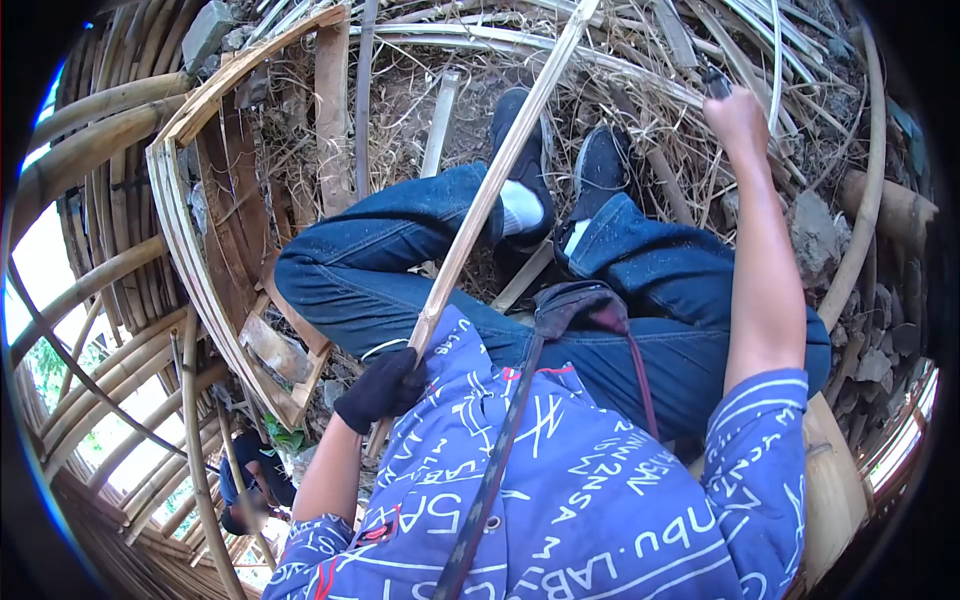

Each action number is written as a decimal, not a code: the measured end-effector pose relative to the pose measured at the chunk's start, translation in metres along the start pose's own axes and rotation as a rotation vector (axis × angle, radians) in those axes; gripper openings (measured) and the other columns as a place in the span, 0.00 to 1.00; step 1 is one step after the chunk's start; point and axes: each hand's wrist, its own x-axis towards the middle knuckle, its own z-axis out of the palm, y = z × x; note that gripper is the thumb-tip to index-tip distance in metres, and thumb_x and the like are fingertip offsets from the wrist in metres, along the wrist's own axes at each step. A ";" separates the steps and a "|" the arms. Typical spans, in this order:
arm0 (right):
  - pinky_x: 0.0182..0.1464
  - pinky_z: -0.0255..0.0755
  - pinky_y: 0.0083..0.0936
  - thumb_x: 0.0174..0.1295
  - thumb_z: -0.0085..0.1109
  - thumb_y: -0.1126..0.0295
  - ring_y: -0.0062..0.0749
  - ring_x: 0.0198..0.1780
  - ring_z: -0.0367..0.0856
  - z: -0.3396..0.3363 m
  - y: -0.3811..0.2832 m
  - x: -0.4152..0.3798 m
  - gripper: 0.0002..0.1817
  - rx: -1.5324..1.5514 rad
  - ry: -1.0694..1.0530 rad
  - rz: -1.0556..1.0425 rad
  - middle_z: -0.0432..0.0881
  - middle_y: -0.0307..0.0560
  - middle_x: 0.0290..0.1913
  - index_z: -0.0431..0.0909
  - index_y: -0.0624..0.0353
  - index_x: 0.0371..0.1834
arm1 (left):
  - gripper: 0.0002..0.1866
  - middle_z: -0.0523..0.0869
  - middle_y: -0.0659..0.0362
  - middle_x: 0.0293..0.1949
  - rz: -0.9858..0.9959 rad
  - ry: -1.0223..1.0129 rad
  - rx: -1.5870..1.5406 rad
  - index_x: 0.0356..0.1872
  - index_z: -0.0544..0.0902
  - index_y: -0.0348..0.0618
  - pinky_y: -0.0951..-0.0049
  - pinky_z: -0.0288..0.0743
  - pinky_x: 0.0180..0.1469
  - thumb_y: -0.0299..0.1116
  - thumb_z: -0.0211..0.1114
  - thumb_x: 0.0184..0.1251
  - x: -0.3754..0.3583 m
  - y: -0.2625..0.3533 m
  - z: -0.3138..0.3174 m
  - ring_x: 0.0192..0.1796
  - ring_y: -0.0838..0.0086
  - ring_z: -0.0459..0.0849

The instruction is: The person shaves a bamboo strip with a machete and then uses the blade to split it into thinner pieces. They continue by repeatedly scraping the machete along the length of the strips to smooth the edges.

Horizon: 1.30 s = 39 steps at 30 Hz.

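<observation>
My left hand, in a black glove, is wrapped round the lower part of a long split bamboo strip. The strip slants up across my lap, past my shoes, to the top edge. My right hand is bare and raised at the upper right, closed round the handle of a dark tool. The tool's far part is hard to make out against the bamboo scraps. A dark pouch with a strap lies on my lap.
Bamboo shavings litter the ground around my shoes. Bent bamboo strips stand at the left, beside bamboo poles. Stones lie at the right. Another person is at the lower left.
</observation>
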 end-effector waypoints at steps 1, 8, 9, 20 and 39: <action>0.49 0.75 0.42 0.51 0.56 0.61 0.53 0.47 0.82 -0.004 -0.001 -0.011 0.18 0.043 0.007 -0.031 0.84 0.62 0.41 0.83 0.62 0.38 | 0.24 0.66 0.68 0.15 0.007 0.003 0.001 0.22 0.68 0.48 0.80 0.55 0.16 0.54 0.47 0.73 0.006 -0.003 -0.003 0.15 0.81 0.63; 0.43 0.76 0.42 0.50 0.58 0.61 0.55 0.38 0.83 0.015 -0.039 -0.066 0.15 0.425 -0.092 -0.166 0.84 0.61 0.32 0.84 0.59 0.34 | 0.24 0.72 0.64 0.18 0.078 0.080 0.186 0.28 0.76 0.42 0.79 0.62 0.22 0.51 0.44 0.75 0.016 0.005 0.012 0.17 0.81 0.68; 0.43 0.77 0.42 0.49 0.58 0.61 0.55 0.37 0.83 0.017 -0.051 -0.081 0.14 0.444 -0.098 -0.160 0.84 0.60 0.32 0.84 0.58 0.34 | 0.21 0.73 0.63 0.19 0.334 0.162 0.449 0.31 0.76 0.40 0.77 0.64 0.23 0.47 0.45 0.75 0.022 -0.002 0.014 0.19 0.79 0.70; 0.33 0.78 0.42 0.47 0.60 0.61 0.50 0.29 0.84 0.042 -0.081 -0.159 0.11 0.174 -0.116 -0.681 0.82 0.57 0.23 0.79 0.57 0.25 | 0.20 0.78 0.46 0.20 0.530 0.543 0.871 0.24 0.76 0.34 0.60 0.66 0.29 0.42 0.54 0.70 0.036 -0.015 0.032 0.23 0.53 0.76; 0.45 0.79 0.41 0.53 0.60 0.58 0.50 0.41 0.85 0.041 -0.065 -0.004 0.16 -0.172 -0.075 -0.376 0.85 0.58 0.37 0.83 0.61 0.36 | 0.21 0.77 0.42 0.18 0.191 0.560 0.778 0.24 0.78 0.29 0.59 0.65 0.26 0.43 0.61 0.64 0.038 -0.001 0.033 0.22 0.57 0.78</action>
